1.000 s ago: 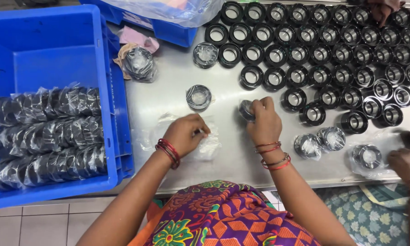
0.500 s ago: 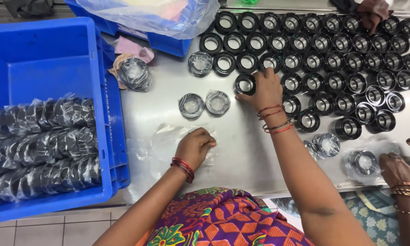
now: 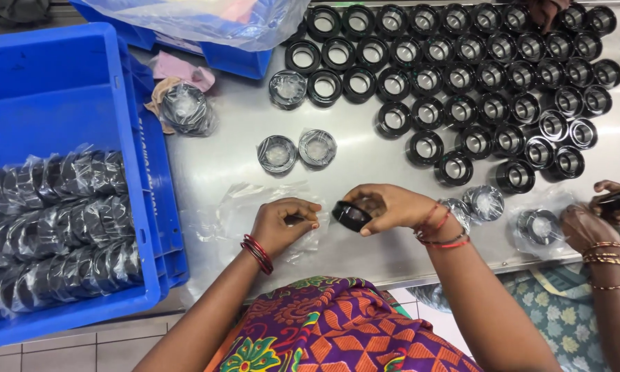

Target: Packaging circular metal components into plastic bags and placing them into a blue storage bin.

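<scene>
We work at a steel table (image 3: 365, 155). Our right hand (image 3: 392, 207) holds one black ring-shaped part (image 3: 352, 215) just above the table, fingers curled over it, thumb underneath, the part tilted on its side. Our left hand (image 3: 282, 222) pinches the edge of a clear plastic bag (image 3: 255, 207) that lies flat on the table; fingertips closed on the film, nothing else in the grip. Part and bag mouth are just beside each other, not yet joined as far as we can tell.

Two already wrapped rings (image 3: 297, 150) lie near, further up the table. Bare black rings (image 3: 489, 83) stand in rows to the upper right. A blue crate (image 3: 127, 124) on the left holds stacks of wrapped rings. A co-worker's hands (image 3: 603, 213) handle similar pieces at the right edge.

Judgement: the step in hand is bagging a single ring. The next move seems to call for the left fingers to hold the bag mouth open while the right hand slides the ring in edge first. The film is thin and limp, so the opening may collapse.
</scene>
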